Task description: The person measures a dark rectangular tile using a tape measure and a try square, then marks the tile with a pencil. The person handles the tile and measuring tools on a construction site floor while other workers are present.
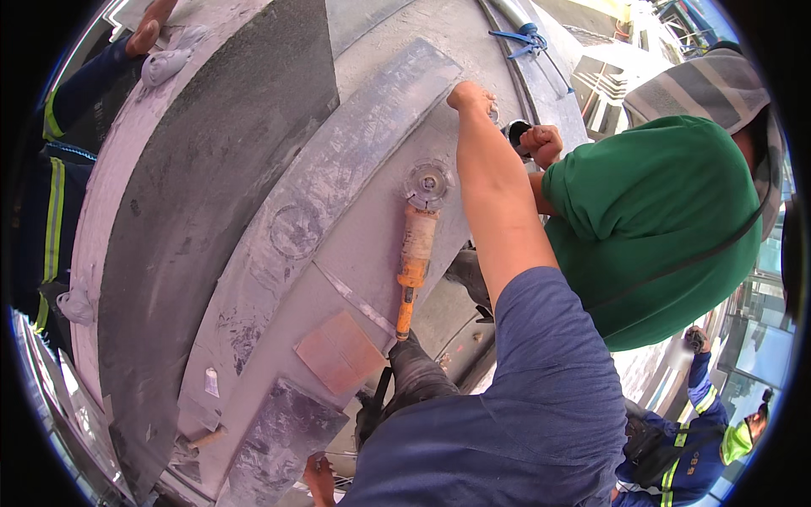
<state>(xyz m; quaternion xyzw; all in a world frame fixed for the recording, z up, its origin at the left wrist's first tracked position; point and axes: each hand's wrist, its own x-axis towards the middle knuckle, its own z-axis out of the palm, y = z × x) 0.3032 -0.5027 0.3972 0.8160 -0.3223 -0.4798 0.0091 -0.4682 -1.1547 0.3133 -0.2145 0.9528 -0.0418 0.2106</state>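
- Blue sleeve (532,355); right hand (474,98) bent at the curved slab (302,186)'s edge, grip unclear
- Left hand (319,478): can't tell
- Slab: likely heavy, stiff, brittle; hold both edges

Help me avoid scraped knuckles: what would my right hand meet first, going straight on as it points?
Probably the curved grey slab, at its far end, beside the right hand; depth is unclear, so they may already touch.
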